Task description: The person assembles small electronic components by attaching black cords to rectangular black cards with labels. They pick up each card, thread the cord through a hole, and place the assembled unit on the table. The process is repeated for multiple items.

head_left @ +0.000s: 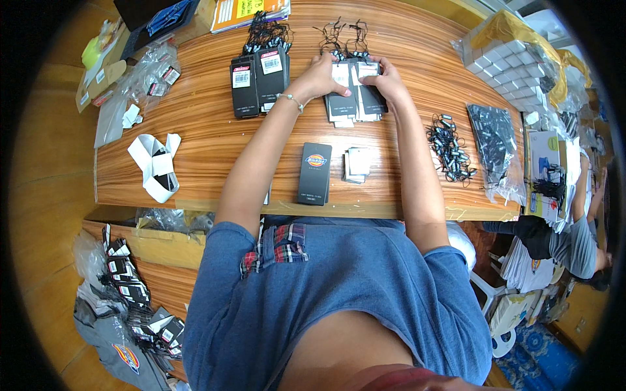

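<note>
Two side-by-side stacks of black hang tags (340, 107) with white labels and black strings lie at the far middle of the table. My left hand (321, 78) grips the left stack, its thumb on top of the front tag. Around the right stack, my right hand (386, 79) has its thumb on the face and its fingers along the outer edge. Two more piles of strung black tags (272, 77) lie left of my left hand. Closer to me are a stack of plain black tags (315, 173) and a small pile of white stickers (357, 164).
Black string loops (450, 150) lie heaped at the right, beside a plastic bag of black strings (497, 146). A curled white label strip (155, 166) sits at the left. White boxes (505, 62) fill the far right corner. Another person (574, 244) is at the right.
</note>
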A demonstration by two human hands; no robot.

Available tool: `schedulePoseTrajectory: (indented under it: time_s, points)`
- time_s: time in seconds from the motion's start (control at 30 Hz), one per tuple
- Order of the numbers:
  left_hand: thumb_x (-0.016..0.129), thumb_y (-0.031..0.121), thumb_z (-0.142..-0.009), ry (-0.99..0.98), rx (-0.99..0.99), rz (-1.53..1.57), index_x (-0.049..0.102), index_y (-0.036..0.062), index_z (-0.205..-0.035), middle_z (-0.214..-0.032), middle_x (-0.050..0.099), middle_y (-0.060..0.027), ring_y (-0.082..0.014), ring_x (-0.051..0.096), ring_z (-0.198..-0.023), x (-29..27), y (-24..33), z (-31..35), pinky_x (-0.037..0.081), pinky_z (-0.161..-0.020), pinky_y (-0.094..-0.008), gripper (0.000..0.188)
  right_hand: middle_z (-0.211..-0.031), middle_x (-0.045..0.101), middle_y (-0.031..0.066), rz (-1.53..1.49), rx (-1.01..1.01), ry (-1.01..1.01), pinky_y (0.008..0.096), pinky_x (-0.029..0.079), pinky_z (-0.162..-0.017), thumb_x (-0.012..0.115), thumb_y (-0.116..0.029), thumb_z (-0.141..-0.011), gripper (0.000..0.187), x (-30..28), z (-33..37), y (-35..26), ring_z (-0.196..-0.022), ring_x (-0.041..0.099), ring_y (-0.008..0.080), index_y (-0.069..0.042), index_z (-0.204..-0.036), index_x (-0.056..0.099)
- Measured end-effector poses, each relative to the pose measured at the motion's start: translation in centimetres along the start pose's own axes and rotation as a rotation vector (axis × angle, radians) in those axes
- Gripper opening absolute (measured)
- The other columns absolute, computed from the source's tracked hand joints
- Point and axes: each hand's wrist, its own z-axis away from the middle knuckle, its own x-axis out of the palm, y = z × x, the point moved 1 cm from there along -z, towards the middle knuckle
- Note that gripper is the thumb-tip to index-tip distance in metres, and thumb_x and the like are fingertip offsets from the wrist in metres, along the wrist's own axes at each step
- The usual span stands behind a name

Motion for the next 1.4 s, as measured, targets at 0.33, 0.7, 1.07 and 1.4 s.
schedulePoseTrajectory:
  time_s: [0.33,0.7,1.07,1.4]
  points:
    - [0.082,0.027,-0.055,0.135,0.030,-0.195,0.037,-0.0016,-0.126,-0.121,0.042,-0.0220,-0.0369,0.041,-0.113,0.8,0.6,1.9,0.033,-0.098,-0.0393,0.089,-0.097,0.060,0.0237,0.484,-0.238,0.085,0.0337,0.047,-0.080,0.069,-0.006,-0.062,0.063,1.0,1.1,-0.4,-0.092,0.060,0.0311,0.009,-0.117,0.043]
    - [0.065,0.014,-0.077,0.395,0.038,0.273,0.017,-0.0067,-0.136,-0.126,0.041,-0.0233,-0.0298,0.037,-0.122,3.4,-0.1,3.2,0.031,-0.101,-0.0332,0.079,-0.103,0.056,0.0264,0.700,-0.278,0.175,0.0383,0.044,-0.082,0.068,-0.023,-0.071,0.063,0.8,1.7,-0.1,-0.094,0.056,0.0355,0.010,-0.119,0.044]
    - [0.049,0.004,-0.085,0.099,-0.143,1.048,0.038,-0.0003,-0.121,-0.111,0.053,-0.0106,-0.0173,0.051,-0.104,2.1,4.1,6.0,0.039,-0.093,-0.0292,0.038,-0.098,0.056,0.0265,0.735,-0.200,0.093,0.0410,0.045,-0.081,0.066,-0.028,-0.073,0.046,0.1,2.4,0.3,-0.093,0.057,0.0371,0.006,-0.102,0.056]
    - [0.055,0.020,-0.085,-0.020,-0.145,1.062,0.024,0.0027,-0.135,-0.133,0.037,-0.0121,-0.0236,0.029,-0.126,0.8,5.0,7.8,0.014,-0.102,-0.0557,0.061,-0.111,0.052,0.0330,0.570,-0.100,0.000,0.0380,0.043,-0.088,0.060,-0.022,-0.079,0.063,0.5,6.1,-2.5,-0.106,0.053,0.0376,0.011,-0.126,0.034]
